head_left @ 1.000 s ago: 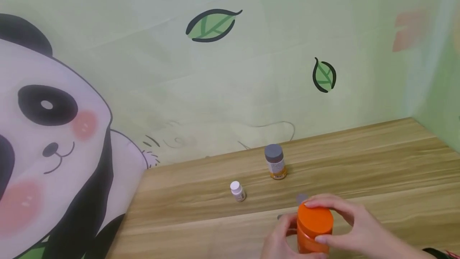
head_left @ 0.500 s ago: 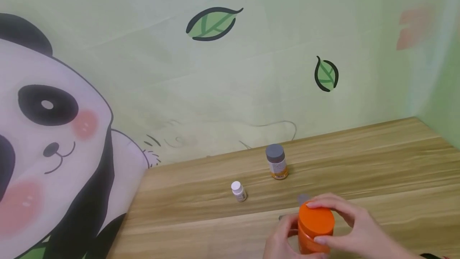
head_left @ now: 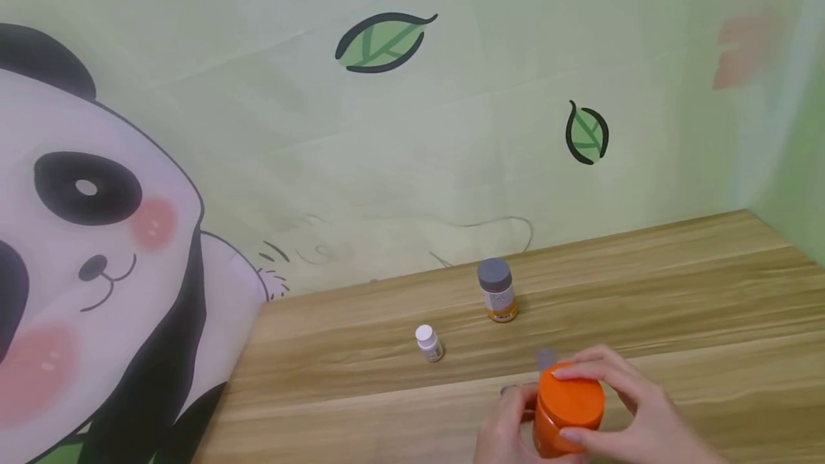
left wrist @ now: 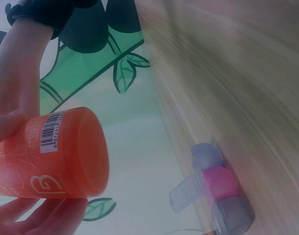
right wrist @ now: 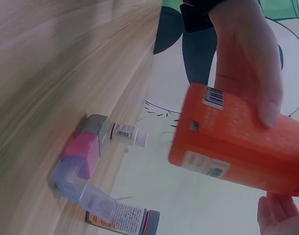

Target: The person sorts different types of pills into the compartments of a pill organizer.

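Note:
An orange bottle (head_left: 551,437) with an orange screw lid (head_left: 571,398) is held between both hands at the bottom of the head view. My left hand (head_left: 505,429) grips its body, with the thumb along the near side. The fingers and thumb of my right hand (head_left: 638,407) pinch the lid's rim from opposite sides. The right wrist view has the bottle (right wrist: 222,142) lying sideways, its barcode labels visible and its base raised off the table. Behind it stands a pill box (right wrist: 85,149) with blue, pink and grey compartments; the blue one's clear lid (right wrist: 98,200) is flipped up.
A small white bottle (head_left: 429,344) stands left of the hands on the wooden table (head_left: 322,349). Farther back is a supplement jar (head_left: 497,291) with a dark grey cap. A cloth backdrop (head_left: 387,163) printed with a panda and leaves hangs behind the table.
The orange bottle and both hands have shifted slightly rightward in the head view. My right hand has turned a little at the lid, which remains on the bottle.

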`<state>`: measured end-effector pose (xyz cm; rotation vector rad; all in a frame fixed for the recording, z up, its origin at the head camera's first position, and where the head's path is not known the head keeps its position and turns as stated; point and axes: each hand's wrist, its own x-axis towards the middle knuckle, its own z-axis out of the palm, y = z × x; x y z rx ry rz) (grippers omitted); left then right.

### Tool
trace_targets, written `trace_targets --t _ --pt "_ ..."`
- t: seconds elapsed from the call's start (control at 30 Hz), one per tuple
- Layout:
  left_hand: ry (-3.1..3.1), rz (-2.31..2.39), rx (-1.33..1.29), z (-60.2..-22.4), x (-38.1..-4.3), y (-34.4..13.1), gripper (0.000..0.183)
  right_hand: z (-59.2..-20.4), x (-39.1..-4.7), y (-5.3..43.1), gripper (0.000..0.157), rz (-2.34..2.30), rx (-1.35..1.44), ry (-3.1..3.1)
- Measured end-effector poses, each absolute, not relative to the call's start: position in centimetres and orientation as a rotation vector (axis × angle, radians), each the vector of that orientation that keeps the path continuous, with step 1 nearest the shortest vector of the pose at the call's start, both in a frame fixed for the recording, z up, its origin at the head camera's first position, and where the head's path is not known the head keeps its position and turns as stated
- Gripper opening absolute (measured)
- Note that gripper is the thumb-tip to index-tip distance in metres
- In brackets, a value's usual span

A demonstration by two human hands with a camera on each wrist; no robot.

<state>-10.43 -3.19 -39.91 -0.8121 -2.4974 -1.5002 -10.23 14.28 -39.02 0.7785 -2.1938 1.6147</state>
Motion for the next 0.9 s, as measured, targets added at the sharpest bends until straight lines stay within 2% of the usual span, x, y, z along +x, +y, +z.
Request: trace_targets --t 0.13,0.23,0.3,0.47,0.53,0.7,0.9 --pt "-2.456 -1.609 -0.818 -40.0 -10.5 -3.2 0.048 -39.0 -10.0 13.9 0.052 1.66 0.698 -2.219" --pt "-2.476 -1.758 -0.771 -39.7 -10.4 -3.2 0.047 -39.1 -10.1 13.8 0.052 1.722 0.75 -2.198" --pt "-2.468 -1.854 -0.784 -39.5 -10.5 -3.3 0.048 -39.1 -10.2 14.1 0.052 1.798 0.863 -2.146" --pt "-2.421 -2.108 -0.942 -39.4 -11.2 -4.1 0.053 -39.1 -11.6 14.9 0.058 2.005 1.363 -1.835" --pt "-2.429 -2.204 -0.964 -39.3 -11.4 -4.3 0.054 -39.0 -11.9 15.2 0.056 2.105 1.458 -1.789" --pt "-2.449 -2.324 -0.978 -39.2 -11.7 -4.6 0.054 -38.9 -11.5 15.9 0.048 2.305 1.344 -1.94" --pt "-2.445 -2.306 -0.985 -39.1 -11.6 -4.7 0.055 -39.2 -11.3 16.0 0.047 2.297 1.222 -2.011"
